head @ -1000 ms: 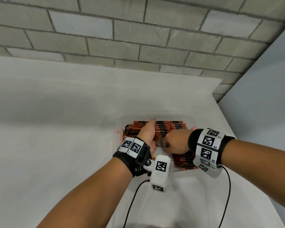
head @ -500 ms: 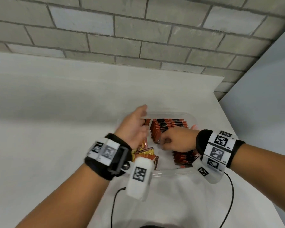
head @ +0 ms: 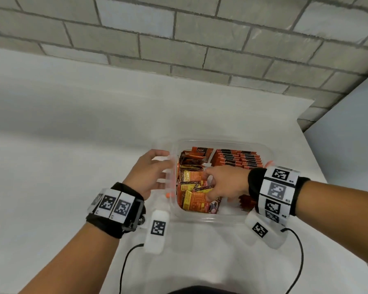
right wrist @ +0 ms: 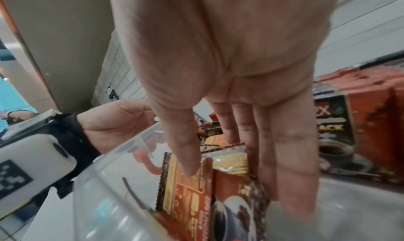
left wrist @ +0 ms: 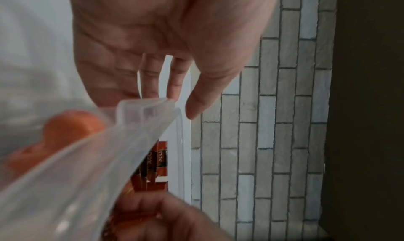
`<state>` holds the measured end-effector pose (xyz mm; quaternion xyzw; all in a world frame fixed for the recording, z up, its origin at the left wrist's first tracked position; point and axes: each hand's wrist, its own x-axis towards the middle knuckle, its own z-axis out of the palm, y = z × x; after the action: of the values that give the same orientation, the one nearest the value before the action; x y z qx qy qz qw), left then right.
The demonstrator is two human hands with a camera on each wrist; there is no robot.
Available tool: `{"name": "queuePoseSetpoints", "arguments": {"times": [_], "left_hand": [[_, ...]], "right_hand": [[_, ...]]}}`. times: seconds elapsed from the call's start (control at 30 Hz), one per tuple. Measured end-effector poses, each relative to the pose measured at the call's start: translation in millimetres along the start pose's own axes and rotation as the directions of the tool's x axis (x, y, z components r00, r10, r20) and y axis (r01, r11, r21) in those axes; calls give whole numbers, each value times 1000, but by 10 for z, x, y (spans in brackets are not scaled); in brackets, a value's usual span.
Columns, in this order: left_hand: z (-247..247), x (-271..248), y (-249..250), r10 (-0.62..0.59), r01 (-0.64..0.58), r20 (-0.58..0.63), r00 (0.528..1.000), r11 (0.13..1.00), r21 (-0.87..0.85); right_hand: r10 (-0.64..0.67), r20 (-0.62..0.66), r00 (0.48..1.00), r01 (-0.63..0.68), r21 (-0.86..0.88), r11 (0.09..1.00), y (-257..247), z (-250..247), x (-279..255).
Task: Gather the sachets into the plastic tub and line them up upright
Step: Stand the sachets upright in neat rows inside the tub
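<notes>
Table [head: 62, 166] under your arms is smooth and white, and on it sits the clear plastic tub [head: 210, 218], square with rounded corners. Inside the tub, glossy orange sachets [head: 237, 161] stand in a tidy far row; nearer ones lie jumbled. Your left hand [head: 149, 175] rests outside the tub's left wall, fingers straight and slightly apart. Your right hand [head: 223, 184] reaches inside, thumb and fingers pinching a loose sachet [right wrist: 186, 189].

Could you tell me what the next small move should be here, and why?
Probably the right hand should tip the loose sachets it holds up on edge. They lie jumbled on the left side of the plastic tub, while the far-right row already stands upright, and the left hand steadies the tub's wall.
</notes>
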<state>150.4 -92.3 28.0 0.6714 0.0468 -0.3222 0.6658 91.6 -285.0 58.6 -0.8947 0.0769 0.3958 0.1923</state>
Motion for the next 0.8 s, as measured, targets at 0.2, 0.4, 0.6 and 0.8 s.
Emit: {"name": "queuePoseSetpoints", "arguments": {"times": [0.2, 0.4, 0.6, 0.8], "left_hand": [[-1, 30, -70, 31, -31, -4, 1000, 999, -14], [-29, 66, -109, 45, -44, 11, 999, 998, -44], [-42, 103, -155, 57, -56, 23, 998, 996, -66], [-50, 117, -181, 72, -70, 22, 997, 995, -68]], "right_hand": [[-24, 35, 999, 28, -134, 991, -278, 15, 115], [-15, 89, 996, 40, -285, 958, -413, 26, 143], [-19, 102, 995, 56, -372, 926, -418, 42, 146], [-97, 91, 991, 126, -394, 911, -370, 55, 132]]}}
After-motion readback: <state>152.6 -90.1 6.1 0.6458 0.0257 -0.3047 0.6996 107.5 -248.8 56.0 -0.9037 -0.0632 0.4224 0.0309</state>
